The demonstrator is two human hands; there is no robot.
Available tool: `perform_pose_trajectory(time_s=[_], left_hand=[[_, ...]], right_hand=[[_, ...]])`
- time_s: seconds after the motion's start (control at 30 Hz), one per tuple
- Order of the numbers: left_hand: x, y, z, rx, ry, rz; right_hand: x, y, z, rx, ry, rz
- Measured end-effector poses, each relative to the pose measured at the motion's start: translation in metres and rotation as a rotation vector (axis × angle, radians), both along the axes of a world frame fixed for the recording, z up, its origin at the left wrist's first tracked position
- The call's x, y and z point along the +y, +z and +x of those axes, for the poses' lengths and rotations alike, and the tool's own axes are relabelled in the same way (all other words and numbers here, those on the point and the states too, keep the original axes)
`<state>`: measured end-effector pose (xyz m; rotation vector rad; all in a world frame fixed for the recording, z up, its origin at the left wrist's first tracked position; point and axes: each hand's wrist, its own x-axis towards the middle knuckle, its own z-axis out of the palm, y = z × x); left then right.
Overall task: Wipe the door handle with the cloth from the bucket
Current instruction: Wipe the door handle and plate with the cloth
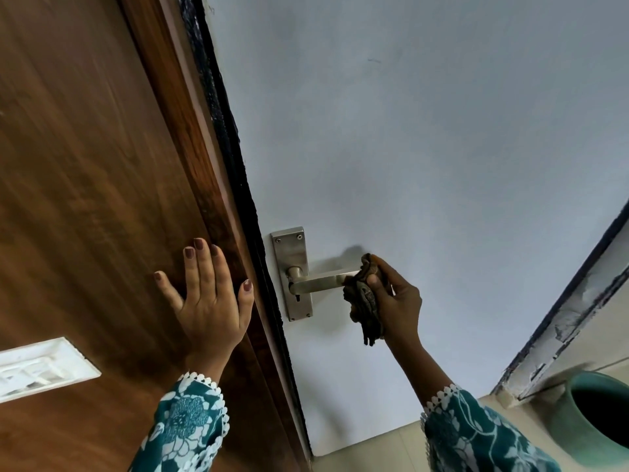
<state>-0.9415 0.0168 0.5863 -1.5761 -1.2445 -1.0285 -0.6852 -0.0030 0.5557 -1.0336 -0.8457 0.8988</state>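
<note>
cloth (pixel 365 294) on handle's (pixel 320 282) right end

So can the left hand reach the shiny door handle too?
Probably yes. The left hand rests flat on the brown panel beside the handle, nothing between them. Only the lever's far end is taken, by the right hand and cloth.

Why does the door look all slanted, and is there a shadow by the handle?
In the head view, the wide-angle lens tilts and bends the white door and brown panel; the handle and cloth cast a soft grey shadow just above; the panel looks slightly smeared.
</note>
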Motion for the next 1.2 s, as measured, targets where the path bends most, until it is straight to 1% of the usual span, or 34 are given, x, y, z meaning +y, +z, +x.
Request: perform_pose_trajectory(time_s=[0.1, 0.17, 0.27, 0.33, 0.4, 0.47, 0.5, 0.6, 0.67, 0.73, 0.83, 0.9, 1.03, 1.2], left_hand=[[0.001, 0.000, 0.000, 0.002, 0.015, 0.004], [-0.001, 0.001, 0.000, -0.002, 0.017, -0.002], [-0.003, 0.004, 0.001, -0.021, -0.001, -0.023], [-0.006, 0.005, 0.001, -0.025, -0.019, -0.055], [-0.010, 0.005, -0.006, 0.009, -0.042, -0.083], [-0.010, 0.005, -0.018, 0.080, -0.045, -0.096], [-0.007, 0.004, -0.026, 0.108, -0.039, -0.100], [-0.002, 0.006, -0.029, 0.152, -0.007, -0.019], [0.001, 0.006, -0.025, 0.163, 0.009, 0.026], [0.004, 0.006, -0.026, 0.177, 0.003, 0.039], [0.004, 0.005, -0.027, 0.178, 0.009, 0.044], [0.003, 0.004, -0.026, 0.178, 0.002, 0.048], [0.002, 0.006, -0.026, 0.170, -0.003, 0.038], [0.003, 0.005, -0.026, 0.170, -0.004, 0.053]], right_hand=[[-0.007, 0.002, -0.016, 0.310, 0.019, 0.010], [-0.009, 0.003, -0.023, 0.504, 0.096, -0.071], [-0.009, 0.005, -0.038, 0.883, 0.479, -0.266], [-0.008, 0.001, -0.054, 1.041, 0.605, -0.310], [-0.008, -0.004, -0.066, 1.083, 0.675, -0.320], [-0.003, -0.009, -0.062, 1.084, 0.702, -0.338], [0.001, -0.012, -0.056, 1.048, 0.683, -0.357], [0.001, -0.010, -0.031, 0.979, 0.630, -0.359], [-0.003, -0.005, -0.031, 0.958, 0.629, -0.357], [-0.001, -0.005, -0.049, 0.946, 0.658, -0.368], [0.001, -0.011, -0.086, 1.009, 0.717, -0.421], [0.001, -0.014, -0.101, 1.014, 0.755, -0.429], [0.010, -0.023, -0.087, 0.973, 0.749, -0.452], [0.011, -0.024, -0.075, 1.008, 0.677, -0.427]])
